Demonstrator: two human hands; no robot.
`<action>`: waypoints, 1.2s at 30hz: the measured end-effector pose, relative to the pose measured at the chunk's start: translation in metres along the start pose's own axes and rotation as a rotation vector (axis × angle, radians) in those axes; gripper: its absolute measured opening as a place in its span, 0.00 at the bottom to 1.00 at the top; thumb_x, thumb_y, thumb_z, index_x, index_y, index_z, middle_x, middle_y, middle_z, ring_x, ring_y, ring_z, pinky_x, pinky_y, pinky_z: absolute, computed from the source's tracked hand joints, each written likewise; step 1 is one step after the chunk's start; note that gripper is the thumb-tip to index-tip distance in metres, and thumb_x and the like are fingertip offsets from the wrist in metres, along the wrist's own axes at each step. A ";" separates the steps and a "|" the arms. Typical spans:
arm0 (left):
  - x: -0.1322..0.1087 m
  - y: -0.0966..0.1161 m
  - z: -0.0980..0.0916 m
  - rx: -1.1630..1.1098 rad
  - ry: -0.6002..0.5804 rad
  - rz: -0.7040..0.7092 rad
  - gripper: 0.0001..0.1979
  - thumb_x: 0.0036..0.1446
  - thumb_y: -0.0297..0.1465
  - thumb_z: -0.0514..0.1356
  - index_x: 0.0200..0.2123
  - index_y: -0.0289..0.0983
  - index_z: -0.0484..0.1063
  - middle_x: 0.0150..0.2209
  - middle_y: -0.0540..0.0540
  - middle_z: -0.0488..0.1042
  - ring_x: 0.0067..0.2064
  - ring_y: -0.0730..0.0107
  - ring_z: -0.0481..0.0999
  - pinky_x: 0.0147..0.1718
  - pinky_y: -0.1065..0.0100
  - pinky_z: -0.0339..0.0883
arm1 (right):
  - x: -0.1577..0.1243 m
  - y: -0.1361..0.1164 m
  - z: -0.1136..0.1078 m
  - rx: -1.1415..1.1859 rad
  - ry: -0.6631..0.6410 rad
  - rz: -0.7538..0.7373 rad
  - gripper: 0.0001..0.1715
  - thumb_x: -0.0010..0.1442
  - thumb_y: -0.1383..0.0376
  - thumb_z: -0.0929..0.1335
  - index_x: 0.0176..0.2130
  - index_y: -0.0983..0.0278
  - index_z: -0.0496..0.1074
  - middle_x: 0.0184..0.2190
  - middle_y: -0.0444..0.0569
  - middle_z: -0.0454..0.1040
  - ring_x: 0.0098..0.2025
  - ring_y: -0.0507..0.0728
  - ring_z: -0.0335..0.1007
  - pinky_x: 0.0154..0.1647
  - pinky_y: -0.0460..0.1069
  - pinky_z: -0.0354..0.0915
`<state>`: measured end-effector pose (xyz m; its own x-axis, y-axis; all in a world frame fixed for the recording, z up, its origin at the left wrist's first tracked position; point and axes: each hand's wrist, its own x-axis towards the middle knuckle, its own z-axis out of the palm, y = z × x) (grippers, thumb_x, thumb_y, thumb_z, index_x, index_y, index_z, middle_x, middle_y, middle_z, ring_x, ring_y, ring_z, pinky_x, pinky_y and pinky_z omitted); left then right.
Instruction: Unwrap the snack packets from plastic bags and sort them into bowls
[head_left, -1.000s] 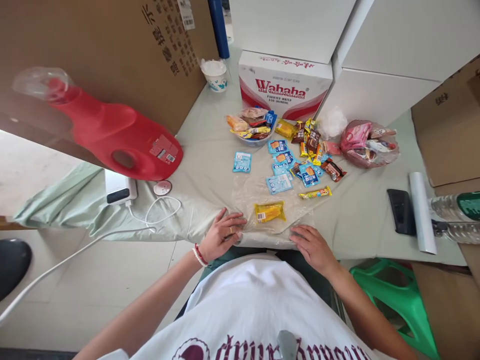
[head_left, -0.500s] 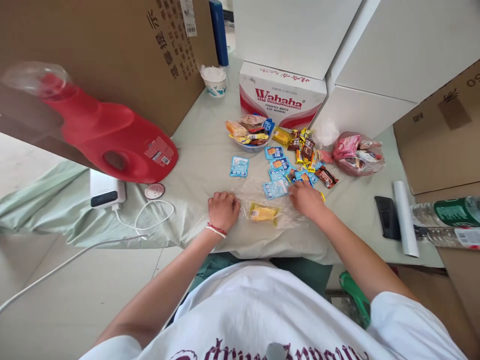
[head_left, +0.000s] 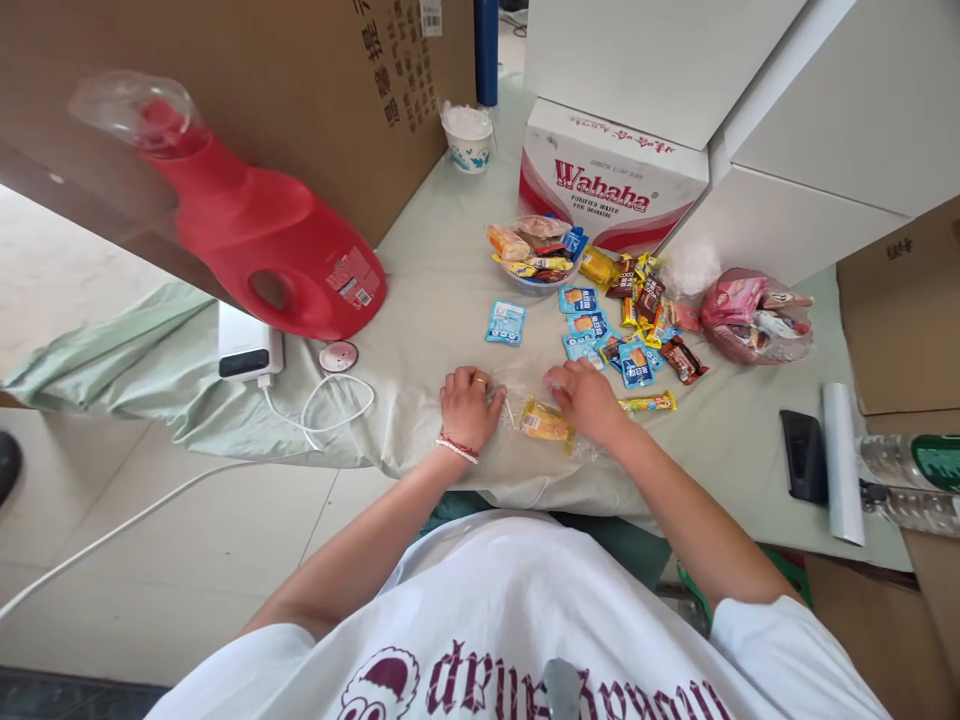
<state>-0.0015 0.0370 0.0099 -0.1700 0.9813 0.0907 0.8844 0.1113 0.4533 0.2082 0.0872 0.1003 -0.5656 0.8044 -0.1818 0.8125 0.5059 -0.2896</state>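
Observation:
My left hand (head_left: 471, 410) rests on the cloth with its fingers closed on the edge of a clear plastic bag (head_left: 514, 385). Inside or under that film lies a yellow-wrapped snack (head_left: 546, 421); which of the two I cannot tell. My right hand (head_left: 589, 400) is pinched over the bag's right side, a bit of light blue packet showing at its fingertips, the rest hidden. Several blue snack packets (head_left: 589, 325) lie beyond it, and a single blue packet (head_left: 505, 323) sits apart to the left. A thin yellow candy stick (head_left: 649, 402) lies right of my right hand.
Behind are a clear bowl of snacks (head_left: 536, 288), brown and yellow sweets (head_left: 645, 295), a pink bag of snacks (head_left: 757, 318) and a Wahaba carton (head_left: 611, 190). A red jug (head_left: 300, 260) and white power bank (head_left: 244, 350) stand left; a black phone (head_left: 802, 455) lies right.
My right hand has drawn a blue packet from the pile toward the clear bag, uncovering the yellow candy stick. My left hand stays at the bag's edge. The camera view has shifted and turned.

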 end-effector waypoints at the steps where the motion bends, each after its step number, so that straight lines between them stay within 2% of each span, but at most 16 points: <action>1: 0.000 0.000 0.000 -0.001 0.000 0.007 0.11 0.64 0.40 0.60 0.39 0.40 0.75 0.49 0.36 0.72 0.52 0.47 0.70 0.50 0.49 0.65 | -0.011 -0.009 0.001 -0.037 -0.029 -0.058 0.19 0.69 0.71 0.63 0.53 0.60 0.79 0.43 0.55 0.76 0.48 0.63 0.66 0.48 0.53 0.64; 4: 0.003 -0.003 0.001 -0.005 0.004 0.012 0.09 0.64 0.38 0.59 0.35 0.40 0.74 0.47 0.37 0.74 0.51 0.48 0.71 0.49 0.51 0.65 | -0.041 -0.035 0.012 -0.148 -0.127 -0.133 0.24 0.70 0.70 0.63 0.61 0.55 0.74 0.48 0.57 0.74 0.51 0.65 0.65 0.44 0.54 0.65; 7: 0.005 -0.006 -0.003 -0.061 0.012 -0.008 0.07 0.64 0.34 0.58 0.33 0.40 0.72 0.43 0.39 0.75 0.48 0.52 0.73 0.48 0.53 0.66 | -0.060 -0.048 0.025 -0.185 -0.135 -0.061 0.29 0.70 0.69 0.64 0.67 0.53 0.67 0.55 0.58 0.72 0.53 0.68 0.64 0.45 0.57 0.68; 11: 0.001 0.008 -0.020 -0.349 -0.037 -0.035 0.09 0.65 0.37 0.57 0.33 0.41 0.69 0.31 0.48 0.72 0.34 0.65 0.72 0.36 0.64 0.68 | -0.066 -0.050 0.040 -0.141 -0.093 -0.003 0.30 0.71 0.68 0.63 0.69 0.53 0.65 0.60 0.58 0.70 0.54 0.68 0.65 0.47 0.60 0.70; 14: -0.009 0.035 -0.030 -0.519 -0.162 0.084 0.08 0.65 0.38 0.57 0.35 0.41 0.70 0.29 0.51 0.73 0.31 0.69 0.72 0.33 0.67 0.68 | -0.069 -0.048 0.051 -0.061 -0.035 -0.007 0.30 0.70 0.69 0.64 0.68 0.55 0.67 0.64 0.59 0.67 0.57 0.67 0.65 0.52 0.60 0.71; 16: -0.016 0.054 -0.031 -0.521 -0.244 0.223 0.07 0.65 0.35 0.57 0.36 0.40 0.73 0.34 0.48 0.76 0.35 0.67 0.75 0.37 0.65 0.71 | -0.075 -0.044 0.058 0.026 0.010 -0.024 0.30 0.68 0.70 0.66 0.67 0.61 0.68 0.67 0.62 0.64 0.63 0.69 0.62 0.59 0.63 0.69; 18: -0.023 0.065 -0.027 -0.457 -0.294 0.331 0.11 0.66 0.33 0.53 0.38 0.40 0.75 0.40 0.44 0.77 0.42 0.63 0.77 0.43 0.62 0.72 | -0.085 -0.037 0.063 0.151 0.044 -0.074 0.30 0.65 0.71 0.68 0.66 0.64 0.70 0.69 0.62 0.63 0.69 0.70 0.56 0.64 0.65 0.66; 19: -0.026 0.068 -0.025 -0.408 -0.309 0.373 0.13 0.67 0.31 0.51 0.40 0.40 0.77 0.42 0.42 0.77 0.44 0.62 0.77 0.45 0.60 0.73 | -0.091 -0.031 0.065 0.227 0.061 -0.101 0.29 0.65 0.71 0.68 0.64 0.63 0.72 0.68 0.61 0.65 0.70 0.69 0.56 0.66 0.65 0.65; 21: -0.033 0.068 -0.021 -0.281 -0.325 0.443 0.17 0.67 0.29 0.49 0.47 0.40 0.78 0.47 0.41 0.77 0.49 0.59 0.77 0.49 0.57 0.72 | -0.102 -0.019 0.066 0.379 0.134 -0.078 0.22 0.68 0.69 0.65 0.59 0.59 0.76 0.62 0.56 0.73 0.65 0.64 0.65 0.64 0.63 0.68; 22: -0.036 0.067 -0.019 -0.210 -0.331 0.473 0.18 0.66 0.28 0.49 0.51 0.40 0.77 0.49 0.40 0.78 0.51 0.57 0.76 0.51 0.55 0.71 | -0.106 -0.012 0.067 0.426 0.209 -0.005 0.20 0.70 0.68 0.63 0.56 0.58 0.77 0.58 0.54 0.76 0.61 0.62 0.70 0.62 0.61 0.70; 24: -0.043 0.065 -0.017 -0.075 -0.329 0.512 0.23 0.63 0.27 0.52 0.59 0.40 0.74 0.56 0.39 0.76 0.55 0.53 0.73 0.52 0.52 0.68 | -0.111 0.002 0.067 0.406 0.386 0.208 0.18 0.72 0.64 0.62 0.55 0.58 0.77 0.53 0.55 0.77 0.55 0.62 0.72 0.59 0.61 0.71; 26: -0.050 0.066 -0.016 0.024 -0.309 0.517 0.26 0.62 0.26 0.55 0.63 0.41 0.71 0.61 0.39 0.75 0.59 0.49 0.71 0.52 0.50 0.65 | -0.111 0.012 0.066 0.265 0.472 0.382 0.18 0.69 0.59 0.67 0.55 0.62 0.76 0.57 0.60 0.74 0.58 0.67 0.68 0.59 0.64 0.69; 29: -0.056 0.068 -0.014 0.078 -0.248 0.494 0.26 0.63 0.25 0.55 0.63 0.43 0.71 0.63 0.42 0.75 0.64 0.48 0.68 0.55 0.48 0.61 | -0.109 0.018 0.057 0.141 0.318 0.430 0.11 0.64 0.63 0.71 0.46 0.63 0.77 0.58 0.61 0.73 0.59 0.69 0.67 0.55 0.61 0.68; 32: -0.057 0.069 -0.012 0.081 -0.215 0.497 0.25 0.64 0.23 0.53 0.62 0.44 0.73 0.62 0.43 0.76 0.66 0.49 0.66 0.58 0.47 0.56 | -0.102 0.015 0.038 0.221 0.162 0.424 0.07 0.68 0.65 0.66 0.42 0.60 0.75 0.44 0.52 0.79 0.44 0.61 0.74 0.43 0.52 0.67; 34: -0.055 0.067 -0.010 0.075 -0.224 0.519 0.25 0.65 0.23 0.52 0.60 0.44 0.74 0.61 0.43 0.77 0.66 0.51 0.68 0.58 0.48 0.56 | -0.086 0.008 0.024 0.268 0.151 0.400 0.07 0.70 0.64 0.65 0.43 0.60 0.74 0.37 0.48 0.79 0.39 0.58 0.74 0.40 0.50 0.64; 36: -0.053 0.066 -0.008 0.071 -0.238 0.545 0.22 0.66 0.23 0.51 0.57 0.43 0.76 0.59 0.42 0.79 0.65 0.52 0.69 0.56 0.49 0.57 | -0.061 -0.003 0.014 0.251 0.164 0.365 0.08 0.71 0.65 0.64 0.43 0.61 0.74 0.39 0.49 0.79 0.41 0.58 0.75 0.42 0.49 0.63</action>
<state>0.0622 -0.0091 0.0423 0.4110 0.9073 0.0885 0.8453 -0.4156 0.3358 0.2384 0.0320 0.0994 -0.2031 0.9645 -0.1688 0.8836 0.1062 -0.4560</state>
